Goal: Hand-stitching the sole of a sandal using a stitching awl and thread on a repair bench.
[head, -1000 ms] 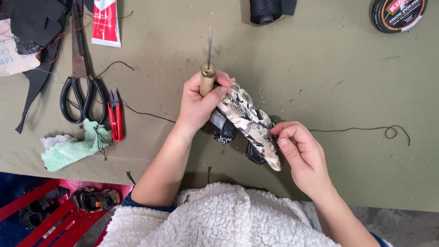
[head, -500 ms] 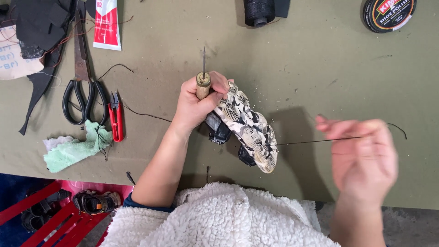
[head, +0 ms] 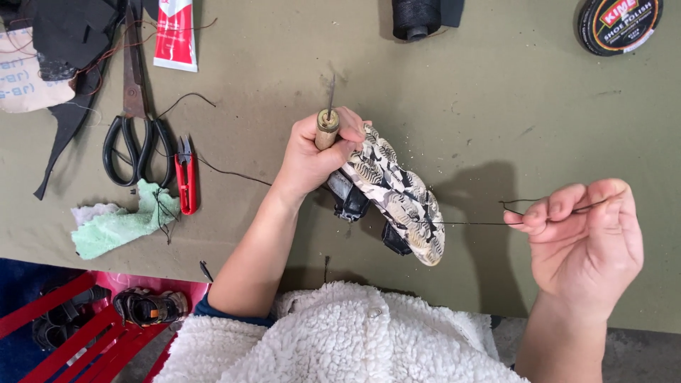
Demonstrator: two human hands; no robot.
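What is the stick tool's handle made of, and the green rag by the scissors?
The awl in the left hand looks like pale, matte wood with a thin metal spike on top. The green rag seems soft cloth: it lies crumpled, with fuzzy edges.

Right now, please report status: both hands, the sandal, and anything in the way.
Left hand grips awl and sandal. Right hand pinches thread, pulled taut from the sole. Scissors and cloth lie apart, left.

bare olive table cloth (head: 496, 85) lies open beyond and right of the snake-patterned sandal (head: 397, 195). a taut dark thread (head: 468, 224) bars the gap toward the right hand (head: 585, 245). black-handled scissors (head: 133, 128) and red thread snips (head: 186, 176) crowd the left.
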